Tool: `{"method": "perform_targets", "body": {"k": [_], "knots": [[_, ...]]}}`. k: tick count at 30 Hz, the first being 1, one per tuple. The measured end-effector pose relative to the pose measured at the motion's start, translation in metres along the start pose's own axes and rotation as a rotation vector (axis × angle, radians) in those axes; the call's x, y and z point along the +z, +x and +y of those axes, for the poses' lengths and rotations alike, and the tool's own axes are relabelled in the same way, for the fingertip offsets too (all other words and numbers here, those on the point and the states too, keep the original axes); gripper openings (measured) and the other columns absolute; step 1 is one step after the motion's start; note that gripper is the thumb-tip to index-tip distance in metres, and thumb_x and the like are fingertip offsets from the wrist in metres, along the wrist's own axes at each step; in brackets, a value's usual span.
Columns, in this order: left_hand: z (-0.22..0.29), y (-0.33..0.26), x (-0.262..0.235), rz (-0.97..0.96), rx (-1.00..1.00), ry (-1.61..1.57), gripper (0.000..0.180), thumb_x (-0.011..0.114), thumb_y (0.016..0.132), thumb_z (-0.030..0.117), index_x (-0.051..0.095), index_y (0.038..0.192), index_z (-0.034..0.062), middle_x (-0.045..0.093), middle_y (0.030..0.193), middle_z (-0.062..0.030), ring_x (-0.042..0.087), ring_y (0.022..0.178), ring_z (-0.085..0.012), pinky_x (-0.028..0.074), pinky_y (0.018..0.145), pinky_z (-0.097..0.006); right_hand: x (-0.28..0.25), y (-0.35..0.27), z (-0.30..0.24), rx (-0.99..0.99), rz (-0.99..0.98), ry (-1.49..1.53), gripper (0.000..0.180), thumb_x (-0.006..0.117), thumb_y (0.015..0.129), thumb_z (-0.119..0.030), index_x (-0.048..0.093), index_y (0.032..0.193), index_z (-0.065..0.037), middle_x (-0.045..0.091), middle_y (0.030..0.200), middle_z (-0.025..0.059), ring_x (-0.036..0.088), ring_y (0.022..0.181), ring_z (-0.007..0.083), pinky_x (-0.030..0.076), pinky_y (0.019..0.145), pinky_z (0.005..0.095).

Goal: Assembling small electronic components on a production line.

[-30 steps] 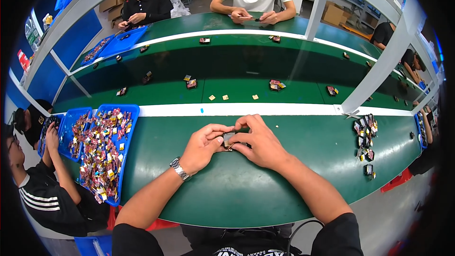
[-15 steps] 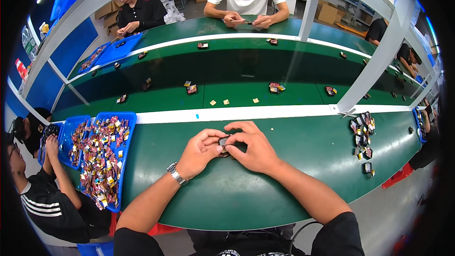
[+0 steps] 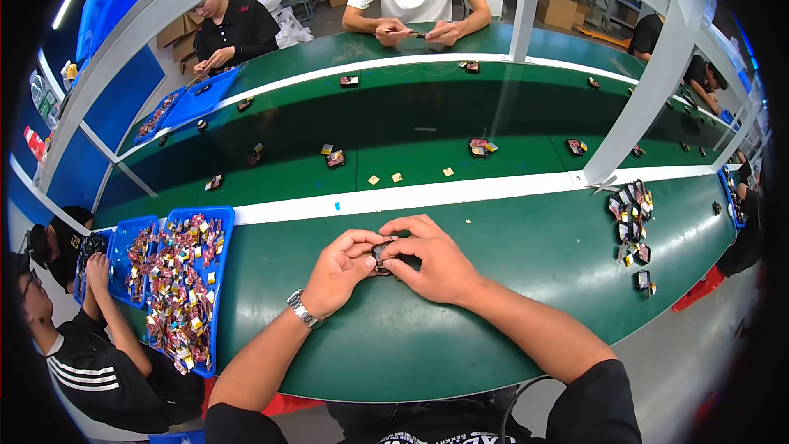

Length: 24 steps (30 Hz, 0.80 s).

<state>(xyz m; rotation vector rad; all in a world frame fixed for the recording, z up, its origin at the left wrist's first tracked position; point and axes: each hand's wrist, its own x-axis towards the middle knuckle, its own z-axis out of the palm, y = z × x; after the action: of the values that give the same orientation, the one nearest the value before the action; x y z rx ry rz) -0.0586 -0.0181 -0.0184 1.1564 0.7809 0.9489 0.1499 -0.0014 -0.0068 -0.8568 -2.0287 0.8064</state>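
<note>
Both hands meet over the green worktop [image 3: 509,279], the left hand [image 3: 341,271] and right hand [image 3: 436,259] pinching a small dark part [image 3: 383,253] between closed fingers, held just above the surface, probably for steadiness, with the blue tray [image 3: 220,279] of mixed pieces within left reach.

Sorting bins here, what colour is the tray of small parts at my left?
Blue plastic tray, clearest in the head view.

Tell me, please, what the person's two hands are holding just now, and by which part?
A small dark part is pinched between the fingertips of the left hand and right hand, one at each end. Its exact kind is too small to tell.
</note>
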Motion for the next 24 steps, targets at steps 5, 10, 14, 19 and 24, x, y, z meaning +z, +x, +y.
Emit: {"method": "perform_targets", "body": {"k": [5, 10, 14, 19, 24], "knots": [[0.002, -0.003, -0.003, -0.007, -0.017, 0.001, 0.03, 0.05, 0.098, 0.004, 0.048, 0.127, 0.0002, 0.057, 0.13, -0.0137, 0.059, 0.113, -0.0183, 0.051, 0.096, -0.033, 0.001, 0.001, -0.004, -0.043, -0.009, -0.015, 0.011, 0.07, 0.082, -0.009, 0.071, 0.092, -0.006, 0.059, 0.118, 0.0075, 0.054, 0.113, 0.0268, 0.052, 0.087, 0.0365], [0.001, -0.002, -0.004, -0.008, -0.015, -0.02, 0.029, 0.05, 0.098, 0.004, 0.048, 0.127, 0.0003, 0.055, 0.134, -0.0147, 0.058, 0.115, -0.0184, 0.051, 0.097, -0.033, 0.002, 0.001, -0.006, -0.057, 0.012, -0.026, 0.013, 0.071, 0.08, -0.007, 0.072, 0.093, -0.006, 0.059, 0.118, 0.0073, 0.054, 0.112, 0.026, 0.053, 0.085, 0.0357], [0.0, -0.003, -0.006, -0.005, -0.013, -0.049, 0.027, 0.049, 0.098, 0.001, 0.049, 0.125, 0.0002, 0.056, 0.133, -0.0156, 0.058, 0.116, -0.0191, 0.051, 0.097, -0.033, 0.008, 0.0, -0.006, -0.077, 0.041, -0.045, 0.017, 0.072, 0.078, -0.004, 0.072, 0.095, -0.006, 0.059, 0.12, 0.0076, 0.053, 0.115, 0.0278, 0.052, 0.088, 0.0368], [0.0, -0.007, -0.003, 0.041, 0.005, -0.094, 0.025, 0.049, 0.097, -0.002, 0.05, 0.122, -0.0003, 0.056, 0.133, -0.0173, 0.058, 0.119, -0.0209, 0.052, 0.098, -0.034, 0.011, 0.002, -0.01, -0.089, 0.049, -0.025, 0.021, 0.072, 0.078, -0.003, 0.072, 0.098, -0.006, 0.058, 0.126, 0.0089, 0.049, 0.121, 0.0313, 0.049, 0.094, 0.0395], [-0.002, -0.004, -0.01, 0.008, 0.068, -0.145, 0.023, 0.051, 0.097, -0.003, 0.052, 0.12, -0.0008, 0.054, 0.136, -0.0193, 0.059, 0.118, -0.0225, 0.051, 0.1, -0.036, 0.008, 0.003, -0.02, -0.164, 0.038, -0.132, 0.025, 0.071, 0.077, -0.002, 0.072, 0.102, -0.007, 0.057, 0.129, 0.0097, 0.048, 0.124, 0.033, 0.047, 0.097, 0.0423]]}}
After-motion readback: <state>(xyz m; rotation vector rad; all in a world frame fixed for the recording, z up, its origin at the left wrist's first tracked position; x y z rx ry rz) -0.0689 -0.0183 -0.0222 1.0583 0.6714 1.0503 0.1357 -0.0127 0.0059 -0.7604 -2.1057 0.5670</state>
